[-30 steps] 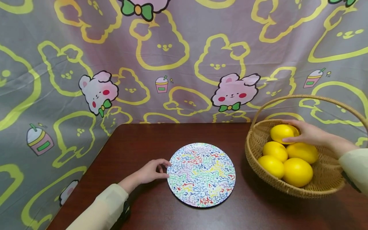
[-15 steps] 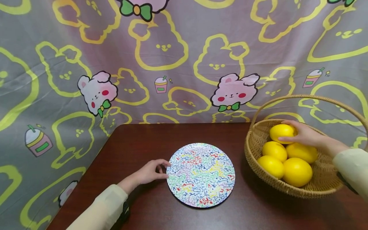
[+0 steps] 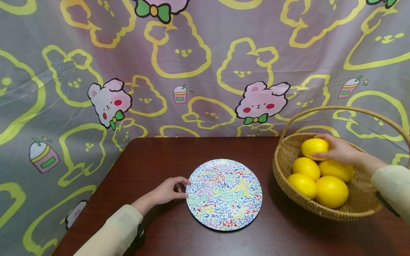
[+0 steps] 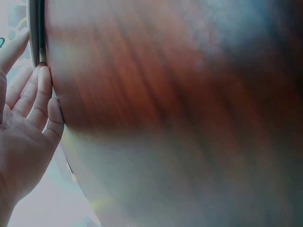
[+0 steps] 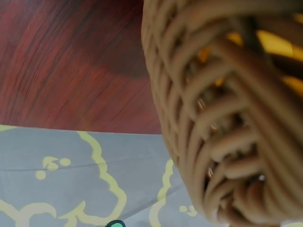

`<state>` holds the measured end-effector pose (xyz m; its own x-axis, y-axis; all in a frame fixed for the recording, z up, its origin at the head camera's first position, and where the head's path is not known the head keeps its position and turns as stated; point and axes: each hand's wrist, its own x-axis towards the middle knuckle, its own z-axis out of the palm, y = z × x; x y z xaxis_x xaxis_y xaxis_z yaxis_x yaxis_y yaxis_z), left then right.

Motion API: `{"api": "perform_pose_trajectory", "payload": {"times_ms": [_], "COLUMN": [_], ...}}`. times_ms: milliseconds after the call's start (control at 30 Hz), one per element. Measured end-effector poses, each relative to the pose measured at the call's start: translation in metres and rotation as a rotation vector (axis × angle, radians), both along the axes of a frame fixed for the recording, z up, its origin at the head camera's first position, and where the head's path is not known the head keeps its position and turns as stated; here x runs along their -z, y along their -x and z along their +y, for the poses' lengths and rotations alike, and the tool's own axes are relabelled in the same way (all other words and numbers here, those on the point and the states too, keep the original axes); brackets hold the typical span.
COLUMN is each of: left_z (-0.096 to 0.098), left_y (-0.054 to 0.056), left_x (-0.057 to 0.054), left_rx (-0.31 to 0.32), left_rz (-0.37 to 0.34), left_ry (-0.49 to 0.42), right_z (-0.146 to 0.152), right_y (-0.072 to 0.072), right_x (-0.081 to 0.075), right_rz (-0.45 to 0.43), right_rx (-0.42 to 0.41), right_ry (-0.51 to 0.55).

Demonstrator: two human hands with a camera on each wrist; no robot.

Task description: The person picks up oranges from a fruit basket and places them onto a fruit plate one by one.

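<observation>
A wicker basket (image 3: 280, 177) on the right holds several yellow lemons (image 3: 332, 192). My right hand (image 3: 344, 151) reaches in and grips the topmost lemon (image 3: 311, 147), thumb in front and fingers behind. In the right wrist view the basket's weave (image 5: 184, 94) fills the right side and hides that hand. My left hand (image 3: 168, 191) is at the left rim of a round flat plate (image 3: 224, 195) with a multicoloured squiggle pattern. Its thumb and fingertips touch the rim, apart from each other. The left wrist view shows the left hand (image 4: 23, 132) with fairly straight fingers beside the dark plate edge (image 4: 38, 28).
A dark red-brown wooden table (image 3: 160, 156) carries the plate and basket. The basket's tall arched handle (image 3: 339, 107) rises above the right arm. Behind and to the left hangs a grey-pink curtain (image 3: 205, 71) with cartoon animals, close to the table edge.
My right hand and sleeve have shifted slightly left around the top lemon. The left hand, the plate and the basket keep their places.
</observation>
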<state>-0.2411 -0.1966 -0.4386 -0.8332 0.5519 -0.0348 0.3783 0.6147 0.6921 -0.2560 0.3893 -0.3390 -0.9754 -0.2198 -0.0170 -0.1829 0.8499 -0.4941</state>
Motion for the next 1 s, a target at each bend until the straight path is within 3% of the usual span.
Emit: {"api": "perform_pose_trajectory", "payload": {"times_ms": [233, 567, 767, 1000], "left_z": [0.001, 0.001, 0.001, 0.001], "left_y": [0.000, 0.000, -0.001, -0.002], "left_x": [0.000, -0.001, -0.002, -0.002], "left_rx": [0.004, -0.007, -0.007, -0.004], "left_rz": [0.001, -0.016, -0.013, -0.007], "left_ry": [-0.005, 0.002, 0.003, -0.003], "right_z": [-0.004, -0.013, -0.021, -0.029], "right_y": [-0.004, -0.001, -0.008, -0.016], "right_x": [-0.009, -0.013, -0.020, -0.027], "right_rz": [-0.054, 0.020, -0.008, 0.045], "right_rx": [0.034, 0.010, 0.018, 0.014], "right_ry": [0.008, 0.083, 0.122, 0.107]}}
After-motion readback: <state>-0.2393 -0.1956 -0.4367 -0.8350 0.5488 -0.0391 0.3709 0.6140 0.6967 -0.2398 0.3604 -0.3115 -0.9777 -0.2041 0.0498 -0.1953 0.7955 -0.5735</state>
